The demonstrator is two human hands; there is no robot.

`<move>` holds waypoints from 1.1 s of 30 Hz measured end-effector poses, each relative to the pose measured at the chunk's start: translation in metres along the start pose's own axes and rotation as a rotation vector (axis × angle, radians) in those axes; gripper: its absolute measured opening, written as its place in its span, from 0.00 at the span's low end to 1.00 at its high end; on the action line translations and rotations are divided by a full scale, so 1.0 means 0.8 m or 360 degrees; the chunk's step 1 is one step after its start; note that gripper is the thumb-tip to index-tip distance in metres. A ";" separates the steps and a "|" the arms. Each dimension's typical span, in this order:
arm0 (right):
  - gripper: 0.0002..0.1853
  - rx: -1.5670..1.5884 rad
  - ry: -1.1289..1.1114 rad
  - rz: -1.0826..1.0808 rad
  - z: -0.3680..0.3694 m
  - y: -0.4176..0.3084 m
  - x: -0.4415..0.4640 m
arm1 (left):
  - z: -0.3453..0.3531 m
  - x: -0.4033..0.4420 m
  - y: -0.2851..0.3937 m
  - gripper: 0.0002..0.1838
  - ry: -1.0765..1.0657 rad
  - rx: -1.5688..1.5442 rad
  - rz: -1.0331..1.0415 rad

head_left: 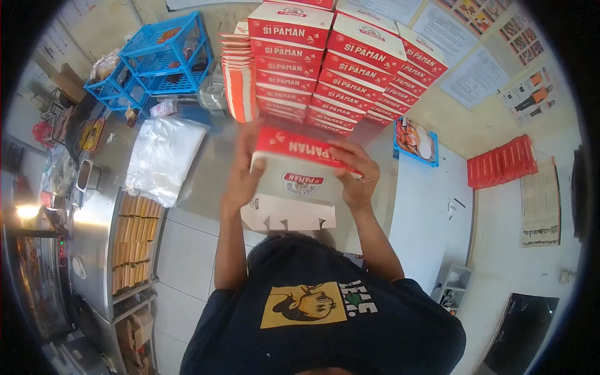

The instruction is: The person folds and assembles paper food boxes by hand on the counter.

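Observation:
A red and white SI PAMAN box (300, 178) is held between my two hands in front of my chest. Its white flap, with small slots, hangs toward me. My left hand (242, 172) is closed on the box's left side, thumb on the white face. On the right, my right hand (356, 169) wraps round the other end, its fingers over the red edge. Just beyond the box rise tall stacks of similar red and white boxes (290, 31). Beside them on the left stands a pile of folded orange and white cartons (239, 87).
Blue plastic baskets (165, 56) stand at the back left. Clear plastic bags (164, 156) lie on the left counter. A blue-edged tray (417, 142) sits right of the stacks, and a row of red boxes (502, 164) is by the right wall.

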State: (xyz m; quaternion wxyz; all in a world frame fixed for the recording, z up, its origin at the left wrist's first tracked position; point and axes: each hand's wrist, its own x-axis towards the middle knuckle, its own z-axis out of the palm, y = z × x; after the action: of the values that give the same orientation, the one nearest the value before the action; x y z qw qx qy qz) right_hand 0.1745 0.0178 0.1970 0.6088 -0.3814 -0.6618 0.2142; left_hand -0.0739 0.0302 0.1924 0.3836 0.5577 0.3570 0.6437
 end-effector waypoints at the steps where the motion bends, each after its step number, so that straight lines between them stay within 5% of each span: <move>1: 0.21 0.0021 -0.0114 0.0014 -0.004 -0.004 0.004 | -0.001 0.000 0.005 0.21 -0.0156 0.0111 0.0003; 14: 0.16 -0.0246 -0.0465 0.0392 -0.016 -0.035 -0.013 | 0.003 -0.011 -0.027 0.14 -0.0299 0.0083 -0.0430; 18: 0.33 0.0548 -0.1451 0.0193 -0.074 -0.048 0.027 | -0.011 -0.012 -0.039 0.16 -0.0518 -0.0555 -0.0984; 19: 0.37 0.0771 -0.1663 0.0136 -0.079 -0.058 0.039 | 0.003 -0.008 -0.042 0.17 -0.1012 -0.0299 -0.0977; 21: 0.55 -0.0004 -0.2183 -0.0055 -0.080 -0.073 0.064 | 0.042 0.001 -0.038 0.20 -0.1679 -0.0121 -0.0873; 22: 0.55 -0.0005 -0.2194 -0.0073 -0.077 -0.075 0.070 | 0.066 0.005 -0.032 0.21 -0.1868 -0.0210 -0.0797; 26: 0.60 0.0095 -0.2703 -0.0378 -0.063 -0.080 0.114 | 0.126 -0.002 -0.062 0.22 -0.1901 -0.0072 -0.0185; 29: 0.64 0.0131 -0.3133 -0.0232 -0.057 -0.105 0.135 | 0.150 0.011 -0.035 0.23 -0.2219 -0.0042 -0.0731; 31: 0.65 -0.0072 -0.3276 -0.0257 -0.045 -0.137 0.154 | 0.160 -0.004 -0.078 0.25 -0.2125 0.1310 0.0697; 33: 0.66 -0.0292 -0.3391 -0.0291 -0.047 -0.137 0.168 | 0.165 -0.014 -0.122 0.27 -0.1510 0.2573 0.2147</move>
State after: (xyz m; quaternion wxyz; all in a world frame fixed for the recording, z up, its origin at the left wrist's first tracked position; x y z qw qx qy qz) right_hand 0.1890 0.0465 0.3715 -0.2992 0.0087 -0.8916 0.3398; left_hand 0.0676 0.0683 0.1168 -0.4119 0.9036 0.1143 0.0270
